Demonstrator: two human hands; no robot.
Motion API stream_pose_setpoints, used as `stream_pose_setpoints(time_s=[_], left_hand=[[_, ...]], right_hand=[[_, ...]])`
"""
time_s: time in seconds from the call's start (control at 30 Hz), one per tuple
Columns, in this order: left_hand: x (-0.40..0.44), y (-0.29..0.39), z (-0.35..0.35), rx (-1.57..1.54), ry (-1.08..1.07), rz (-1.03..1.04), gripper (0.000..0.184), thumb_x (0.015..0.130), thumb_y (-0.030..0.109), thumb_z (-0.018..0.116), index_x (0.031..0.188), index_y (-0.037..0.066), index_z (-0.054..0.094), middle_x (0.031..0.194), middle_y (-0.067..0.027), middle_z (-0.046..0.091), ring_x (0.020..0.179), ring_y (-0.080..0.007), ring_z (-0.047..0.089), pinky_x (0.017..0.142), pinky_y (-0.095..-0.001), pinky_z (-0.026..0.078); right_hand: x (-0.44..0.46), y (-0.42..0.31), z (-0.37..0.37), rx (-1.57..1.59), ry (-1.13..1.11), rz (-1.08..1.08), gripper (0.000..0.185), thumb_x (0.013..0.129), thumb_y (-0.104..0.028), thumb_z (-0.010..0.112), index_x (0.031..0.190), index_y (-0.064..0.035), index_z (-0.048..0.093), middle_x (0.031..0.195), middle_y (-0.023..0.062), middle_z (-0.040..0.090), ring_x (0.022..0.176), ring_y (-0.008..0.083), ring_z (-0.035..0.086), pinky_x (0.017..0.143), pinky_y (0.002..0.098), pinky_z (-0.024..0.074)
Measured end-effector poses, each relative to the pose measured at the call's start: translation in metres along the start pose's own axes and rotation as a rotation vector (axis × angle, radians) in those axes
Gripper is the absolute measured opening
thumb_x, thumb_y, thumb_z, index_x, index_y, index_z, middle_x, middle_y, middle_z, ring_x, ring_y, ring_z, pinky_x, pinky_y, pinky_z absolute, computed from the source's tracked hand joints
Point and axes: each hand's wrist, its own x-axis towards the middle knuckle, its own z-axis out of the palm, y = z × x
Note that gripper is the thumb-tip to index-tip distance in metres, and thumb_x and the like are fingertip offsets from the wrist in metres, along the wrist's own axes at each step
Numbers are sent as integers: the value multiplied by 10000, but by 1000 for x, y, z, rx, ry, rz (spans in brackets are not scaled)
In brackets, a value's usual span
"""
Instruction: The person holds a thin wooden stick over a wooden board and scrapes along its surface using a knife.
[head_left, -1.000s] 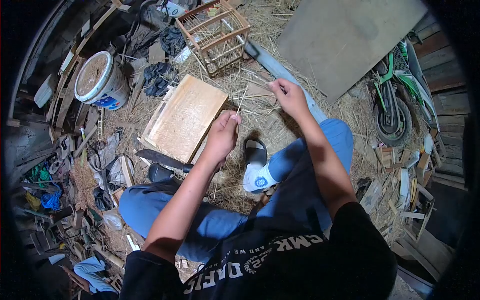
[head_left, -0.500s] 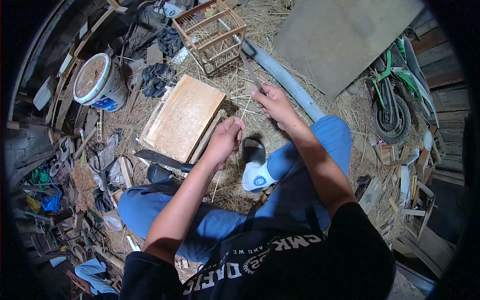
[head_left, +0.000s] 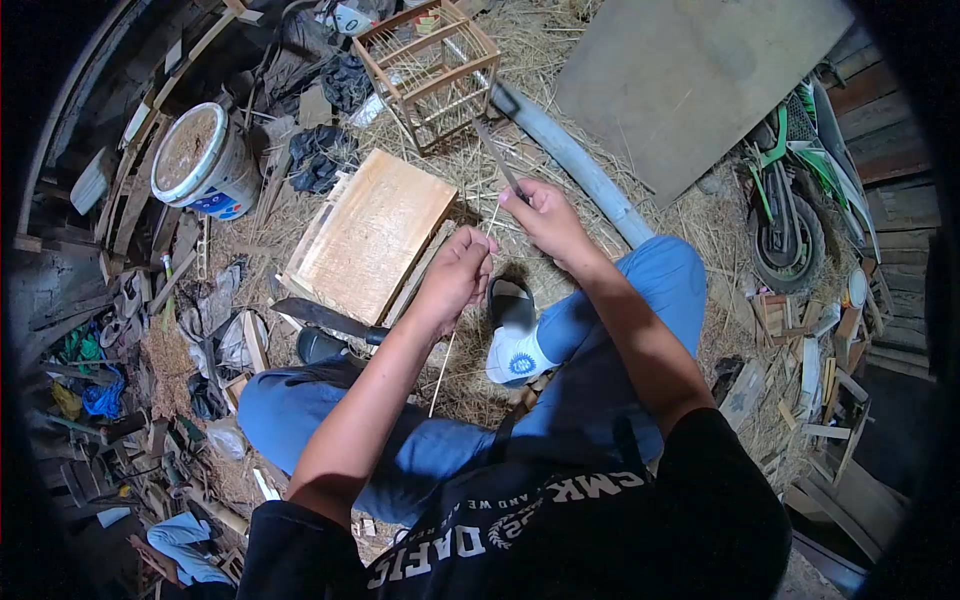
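Observation:
A thin pale stick (head_left: 442,374) passes through my left hand (head_left: 458,278), whose fingers are closed on it; its lower end points toward my lap. My right hand (head_left: 545,221) is closed round a narrow-bladed knife (head_left: 497,157), the blade pointing up and away. The stick's upper end reaches up beside my right thumb. Left of my hands lies a pale wooden block (head_left: 372,232), with a large dark-bladed knife (head_left: 325,317) at its near edge.
A wooden cage (head_left: 428,75) stands beyond the block. At the left is a white bucket (head_left: 190,155). A grey pipe (head_left: 575,160), a flat board (head_left: 690,80) and a green motorbike (head_left: 785,200) are to the right. Straw and wood scraps cover the floor.
My right hand has moved left and down, close to my left hand, and its blade now shows clearly. The stick now extends below my left hand.

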Motion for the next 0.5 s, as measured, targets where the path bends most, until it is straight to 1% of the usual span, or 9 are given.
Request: stream_pose_setpoints(time_s=[0.07,0.1,0.17,0.2,0.27,0.3,0.33,0.43,0.5], left_hand=[[1,-1,0,16,34,21,161,1106,276,493,1072,125,535,710,57,453,493,-48,341,448,-232,253],[2,-1,-1,16,57,37,168,1107,286,500,1072,126,536,711,58,455,498,-48,348,451,-232,258],[3,1,-4,15,84,54,175,1109,295,506,1071,127,537,712,60,458,503,-47,354,453,-231,262],[5,1,-6,15,95,53,167,1107,287,510,1078,126,542,715,60,467,506,-47,364,453,-233,270],[6,1,-8,15,107,50,160,1105,280,514,1086,124,547,717,60,476,509,-48,374,452,-234,277],[7,2,-8,19,126,41,130,1100,248,519,1082,125,555,695,63,474,496,-46,377,441,-235,282],[8,2,-7,23,145,33,101,1094,217,524,1078,125,563,673,67,472,482,-45,380,430,-237,286],[9,4,-5,8,155,73,112,1093,229,538,1082,125,578,651,74,461,473,-43,378,426,-237,284],[8,7,-7,1,141,76,118,1095,234,537,1079,126,582,650,73,464,472,-42,381,424,-237,282]], right_hand=[[3,8,-5,-258,29,-136,293,1028,-310,660,984,-22,691,766,43,664,707,142,613,628,369,476],[2,13,-7,-256,27,-136,293,1028,-310,660,984,-22,691,766,43,664,707,142,613,628,369,476],[-2,23,-10,-569,30,-311,323,1048,-350,611,982,-40,675,706,31,631,604,177,591,573,380,461],[-7,16,-7,-567,27,-311,323,1048,-350,611,982,-40,675,706,31,631,604,177,591,573,380,461],[-18,-8,-2,-870,-63,-208,294,1022,-365,623,994,-79,683,739,126,662,655,311,658,612,430,494],[-18,-8,0,-879,-62,-258,266,993,-378,650,983,-117,699,755,159,661,680,361,658,604,431,494],[-19,-9,1,-879,-63,-258,266,993,-378,650,983,-117,699,755,159,661,680,361,658,604,431,494],[-18,-11,1,-849,-88,-276,265,973,-375,686,970,-111,708,743,149,667,649,341,659,583,433,487],[-14,-11,0,-848,15,-323,239,950,-355,718,950,-115,718,714,142,659,618,330,654,555,425,476]])
